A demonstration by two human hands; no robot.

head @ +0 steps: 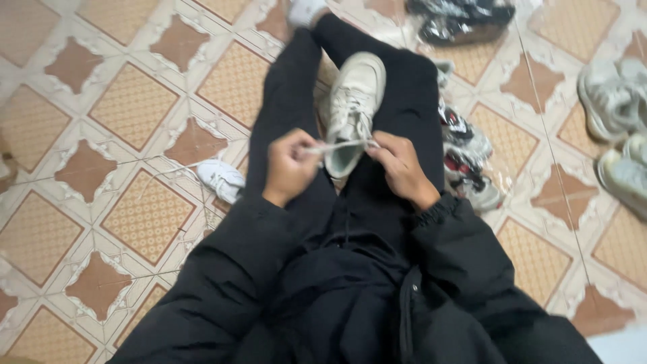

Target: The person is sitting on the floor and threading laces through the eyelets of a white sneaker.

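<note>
A worn white sneaker [355, 101] rests between my black-trousered legs, toe pointing away from me. My left hand [290, 166] is closed on one end of its white shoelace [340, 144], pulled out to the left. My right hand [401, 166] grips the other end of the lace at the shoe's opening. The lace runs taut between both hands across the tongue. My black jacket sleeves cover both forearms.
Another white shoe [221, 178] lies on the patterned tile floor [135, 108] beside my left leg. White, red and black sneakers [468, 165] sit by my right leg. Grey sneakers [617, 98] lie at the right, with a dark bagged pair [458, 20] at the top.
</note>
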